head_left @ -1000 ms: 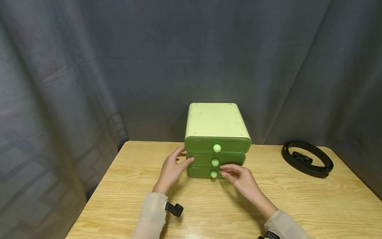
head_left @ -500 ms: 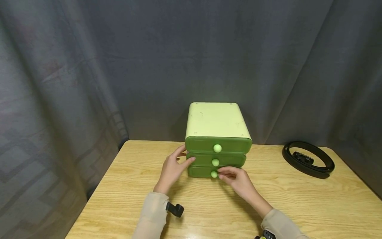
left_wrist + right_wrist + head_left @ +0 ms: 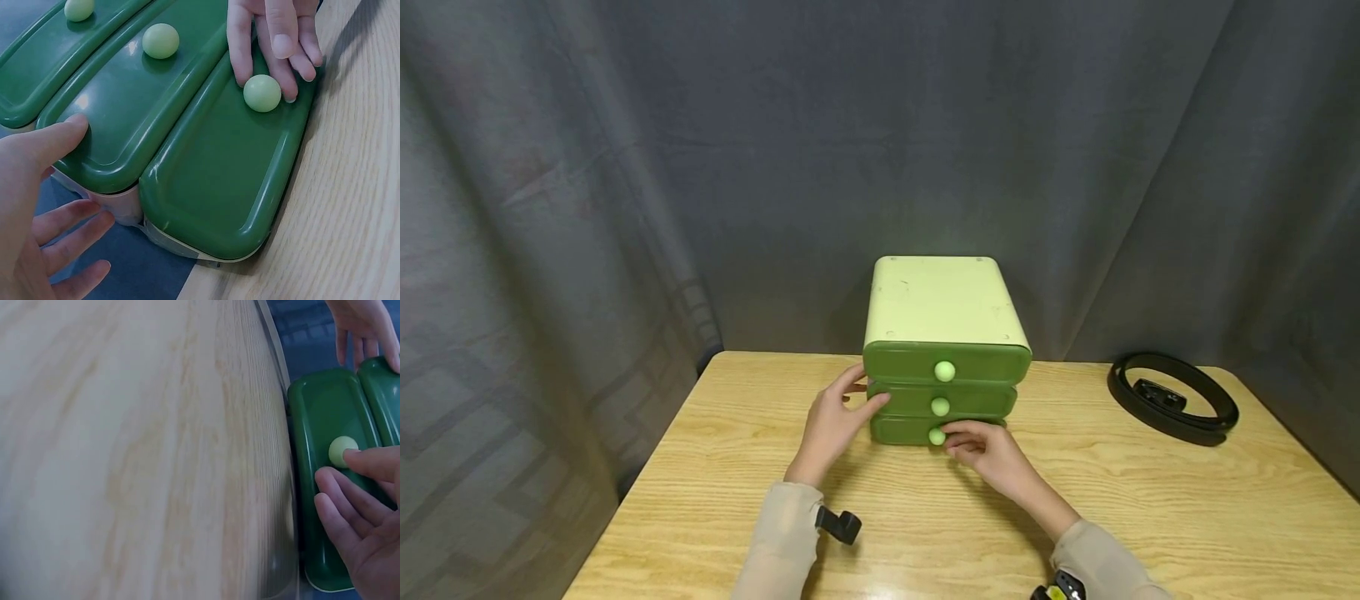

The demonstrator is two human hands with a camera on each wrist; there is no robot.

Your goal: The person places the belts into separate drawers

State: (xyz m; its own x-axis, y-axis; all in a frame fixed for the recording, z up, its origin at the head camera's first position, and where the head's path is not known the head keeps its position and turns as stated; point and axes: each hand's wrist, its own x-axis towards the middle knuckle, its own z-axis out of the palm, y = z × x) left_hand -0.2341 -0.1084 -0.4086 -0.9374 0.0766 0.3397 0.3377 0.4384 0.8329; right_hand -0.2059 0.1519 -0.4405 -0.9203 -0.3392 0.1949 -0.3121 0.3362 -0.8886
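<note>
A small chest (image 3: 942, 300) has a pale green body and three dark green drawer fronts, each with a round light green knob. My left hand (image 3: 829, 429) is at its left side. The thumb touches the left end of the middle drawer front (image 3: 125, 119), while other fingers extend loosely beside the casing. Low on the right, my right hand (image 3: 988, 454) reaches the bottom drawer (image 3: 901, 431). Its thumb overlaps that drawer's knob (image 3: 342, 451) in the right wrist view; the other fingers are uncurled beside the knob, with no firm pinch visible. Every drawer appears pushed in.
A coiled black belt (image 3: 1172, 400) with a buckle lies at the right rear of the wooden table (image 3: 737, 417). Dark grey curtains (image 3: 775, 167) hang behind and on both sides. The table's back edge runs close behind the chest.
My right hand has moved a little left along the bottom drawer, bringing its fingers to the knob. The left hand and the chest have stayed in place.
</note>
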